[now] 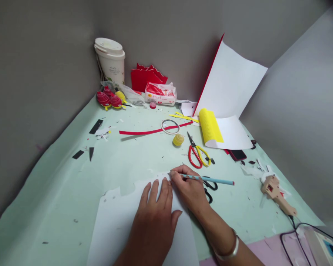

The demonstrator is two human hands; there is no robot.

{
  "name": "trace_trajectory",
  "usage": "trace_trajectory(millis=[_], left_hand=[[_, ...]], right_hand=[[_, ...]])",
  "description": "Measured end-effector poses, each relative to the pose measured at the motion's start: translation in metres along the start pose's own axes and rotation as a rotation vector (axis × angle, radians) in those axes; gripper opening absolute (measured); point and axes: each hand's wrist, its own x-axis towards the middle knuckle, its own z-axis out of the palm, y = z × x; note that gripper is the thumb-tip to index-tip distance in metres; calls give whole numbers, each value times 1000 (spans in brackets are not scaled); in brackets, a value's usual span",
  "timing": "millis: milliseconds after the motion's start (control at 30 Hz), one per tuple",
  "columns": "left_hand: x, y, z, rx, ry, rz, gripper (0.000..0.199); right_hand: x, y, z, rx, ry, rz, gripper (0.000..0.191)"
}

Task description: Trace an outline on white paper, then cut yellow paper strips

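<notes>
A white sheet of paper [111, 229] with a notched far edge lies at the front of the table. My left hand [155, 210] rests flat on it, fingers stretched out. In my right hand [187, 186] is a light blue pencil [216, 180], its tip at the sheet's far edge beside my left fingertips. Black-handled scissors [211, 184] lie partly hidden behind my right hand. Farther off are scissors [196, 153] with one red and one yellow handle, and a small yellow roll [178, 140].
A glue gun [277, 195] with a cord lies at right, near a phone [237, 155]. Yellow corrugated paper [211, 125], a tape ring [170, 126] and a red strip [144, 132] lie farther back. A white cup [111, 61] and a wipes pack [161, 93] stand by the wall.
</notes>
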Motion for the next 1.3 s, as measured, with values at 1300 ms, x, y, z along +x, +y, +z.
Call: trace_trajectory(millis=[1300], left_hand=[[-6,2,3,121,69,18,42]], right_hand=[[0,0,-2,76,25,-39,10]])
